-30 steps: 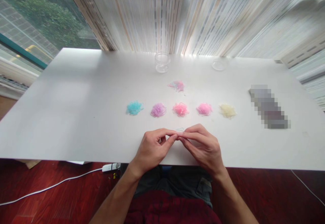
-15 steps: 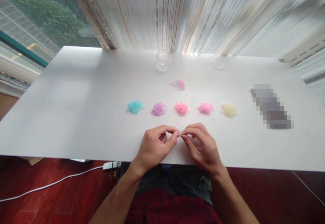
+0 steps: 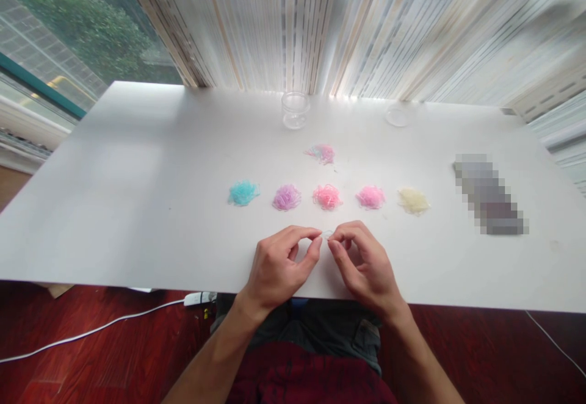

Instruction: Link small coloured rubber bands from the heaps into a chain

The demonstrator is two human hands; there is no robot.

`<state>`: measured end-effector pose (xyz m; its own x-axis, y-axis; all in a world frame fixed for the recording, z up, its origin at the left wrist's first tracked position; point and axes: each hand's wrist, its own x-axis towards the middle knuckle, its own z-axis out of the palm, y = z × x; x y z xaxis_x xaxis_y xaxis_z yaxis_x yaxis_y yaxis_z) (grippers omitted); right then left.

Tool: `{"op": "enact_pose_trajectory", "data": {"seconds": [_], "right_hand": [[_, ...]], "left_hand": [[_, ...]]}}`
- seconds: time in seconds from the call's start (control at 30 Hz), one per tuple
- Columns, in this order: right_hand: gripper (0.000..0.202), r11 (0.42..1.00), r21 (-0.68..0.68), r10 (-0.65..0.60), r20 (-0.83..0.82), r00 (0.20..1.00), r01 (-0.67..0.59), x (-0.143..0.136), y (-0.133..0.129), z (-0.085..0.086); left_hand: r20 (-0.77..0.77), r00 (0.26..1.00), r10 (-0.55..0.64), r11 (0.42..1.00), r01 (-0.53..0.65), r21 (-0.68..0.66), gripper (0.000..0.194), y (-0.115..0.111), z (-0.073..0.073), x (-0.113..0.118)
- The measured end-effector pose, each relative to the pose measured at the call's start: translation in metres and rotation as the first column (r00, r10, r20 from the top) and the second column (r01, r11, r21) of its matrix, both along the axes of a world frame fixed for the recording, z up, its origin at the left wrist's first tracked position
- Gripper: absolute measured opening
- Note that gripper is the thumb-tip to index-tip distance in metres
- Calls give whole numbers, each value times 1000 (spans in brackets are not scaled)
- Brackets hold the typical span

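Near the front edge of the table, my left hand (image 3: 284, 260) and my right hand (image 3: 364, 260) face each other, fingertips almost meeting. A thin pale-blue rubber band (image 3: 327, 233) shows between them, pinched at each side by thumb and forefinger; its ends are hidden by the fingertips. Just beyond lies a row of loose rubber band piles: teal (image 3: 244, 193), purple (image 3: 287, 197), coral pink (image 3: 327, 197), bright pink (image 3: 371, 196) and pale yellow (image 3: 413, 200). Behind the row sits a smaller mixed pile (image 3: 324, 153) in pink and light blue.
A clear round jar (image 3: 295, 111) stands at the back of the white table (image 3: 114, 209), with a clear lid (image 3: 397, 117) to its right. A blurred-out dark oblong object (image 3: 489, 196) lies at the right. Striped curtains (image 3: 293, 25) hang along the back edge.
My fingertips have drawn slightly apart, and more of the pale-blue band shows between them. The piles, jar and lid stay in place.
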<state>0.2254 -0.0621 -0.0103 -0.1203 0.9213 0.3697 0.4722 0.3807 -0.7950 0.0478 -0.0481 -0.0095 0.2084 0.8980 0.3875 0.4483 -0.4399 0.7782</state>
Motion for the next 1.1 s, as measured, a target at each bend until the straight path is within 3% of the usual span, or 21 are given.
{"op": "enact_pose_trajectory", "data": {"seconds": [0.23,0.4,0.6,0.83,1.1], "right_hand": [[9,999,36,-2,-31,1000,3,0,1,0],[8,999,25,24,-77,997,-22,2,-1,3],[7,998,2,56,-136,989,-56,4,-3,1],[9,997,-4,74,-156,985,-75,4,-5,0],[9,990,-79,104,-136,985,-115,3,-5,0]], "left_hand": [[113,992,-59,974,82,-213,14,2,2,-3],[239,965,-112,915,194,-353,14,6,7,-7],[300,941,-156,859,279,-429,17,9,12,-15],[315,942,-115,867,250,-431,12,11,15,-11],[218,976,-27,940,99,-327,7,9,10,-6]]}}
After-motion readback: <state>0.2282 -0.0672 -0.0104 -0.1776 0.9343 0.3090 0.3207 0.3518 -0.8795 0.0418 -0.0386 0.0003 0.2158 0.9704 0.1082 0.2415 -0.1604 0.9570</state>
